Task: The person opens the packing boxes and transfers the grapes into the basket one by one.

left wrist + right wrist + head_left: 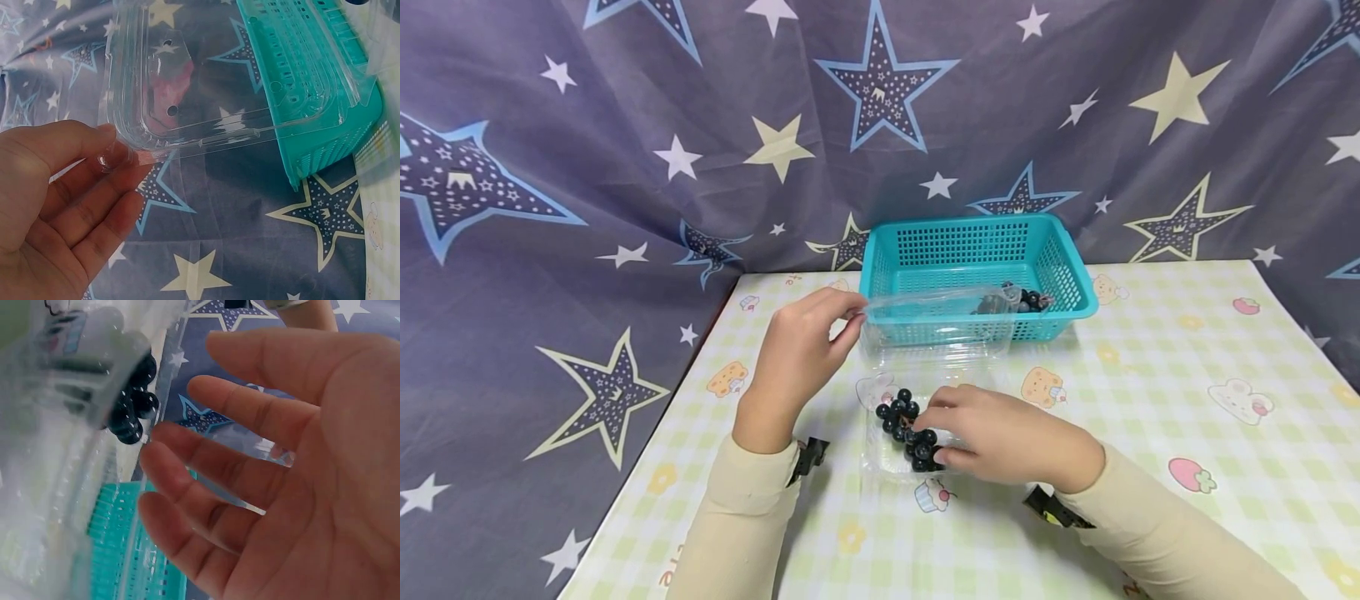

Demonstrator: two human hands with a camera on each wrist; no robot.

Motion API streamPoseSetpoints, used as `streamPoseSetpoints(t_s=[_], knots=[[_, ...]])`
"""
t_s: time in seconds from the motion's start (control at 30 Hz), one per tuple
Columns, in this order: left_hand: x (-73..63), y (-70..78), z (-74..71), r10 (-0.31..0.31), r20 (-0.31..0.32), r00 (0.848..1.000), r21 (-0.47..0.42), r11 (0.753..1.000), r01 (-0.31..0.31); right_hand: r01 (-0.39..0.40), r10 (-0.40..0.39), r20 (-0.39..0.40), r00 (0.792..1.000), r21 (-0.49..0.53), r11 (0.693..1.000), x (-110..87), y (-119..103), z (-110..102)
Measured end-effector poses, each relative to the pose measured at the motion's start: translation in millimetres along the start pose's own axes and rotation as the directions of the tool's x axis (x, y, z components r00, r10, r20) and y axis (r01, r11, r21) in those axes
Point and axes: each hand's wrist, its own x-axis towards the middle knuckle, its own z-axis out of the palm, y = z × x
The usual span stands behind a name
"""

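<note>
A clear plastic clamshell box (877, 463) lies on the table, its lid (936, 343) raised at the back. With thumb and fingers my left hand (808, 346) pinches the lid's left corner; the left wrist view shows that clear rim (134, 140) between them. Inside the base are dark grapes (898, 417) in a small bunch. Over the right side of the box is my right hand (1000, 433), hiding part of the grapes. In the right wrist view its fingers (206, 456) are loosely bent and spread beside the box edge, with nothing in the palm.
A turquoise basket (977, 227) stands behind the box, partly seen through the lid, with more dark grapes (1033, 302) at its right. A checked cloth (1150, 375) with cartoon prints covers the table. Behind hangs a dark curtain (985, 108) with stars.
</note>
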Motion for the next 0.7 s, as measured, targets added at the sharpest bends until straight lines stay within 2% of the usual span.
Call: streamPoseSetpoints(t_s=[0.13,0.47,0.7], knots=[[0.0,0.4,-0.3,0.0,-0.003,1.0,-0.003,1.0,0.0,-0.004,0.005,0.027,1.0,-0.006,1.0,0.6,-2,6],[0.1,0.4,0.4,0.005,0.0,1.0,-0.006,1.0,-0.005,-0.003,0.003,0.004,1.0,-0.015,1.0,4.1,-2,16],[0.0,0.3,1.3,0.007,-0.004,1.0,-0.008,1.0,-0.007,-0.063,0.062,-0.011,0.998,-0.053,0.997,4.1,2,15]])
